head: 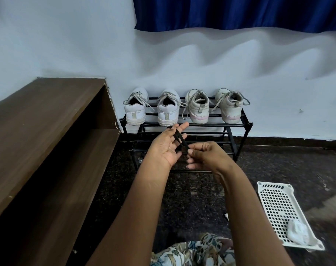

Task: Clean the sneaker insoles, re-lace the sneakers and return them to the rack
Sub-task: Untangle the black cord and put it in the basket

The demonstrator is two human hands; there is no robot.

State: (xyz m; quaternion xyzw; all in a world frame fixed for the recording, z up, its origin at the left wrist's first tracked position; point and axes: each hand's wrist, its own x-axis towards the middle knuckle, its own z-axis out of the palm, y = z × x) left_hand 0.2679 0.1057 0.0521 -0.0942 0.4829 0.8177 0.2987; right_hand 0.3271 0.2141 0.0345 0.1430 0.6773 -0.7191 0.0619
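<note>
Two pairs of white sneakers stand heels toward me on the top tier of a black metal rack (238, 124). The left pair (151, 109) is plain white, the right pair (213, 106) has pinkish soles; all are laced. In front of the rack my left hand (166, 145) is held palm up with its fingers spread, and a black band (179, 138) is looped around them. My right hand (205, 155) pinches the band's near end between thumb and forefinger. Both hands hover above the dark floor.
A brown wooden shelf unit (48, 131) fills the left side, touching the rack. A white perforated plastic tray (280, 210) lies on the floor at the right with a white cloth (297, 234) in it. My patterned clothing (194, 252) shows at the bottom. A blue curtain (240, 12) hangs above.
</note>
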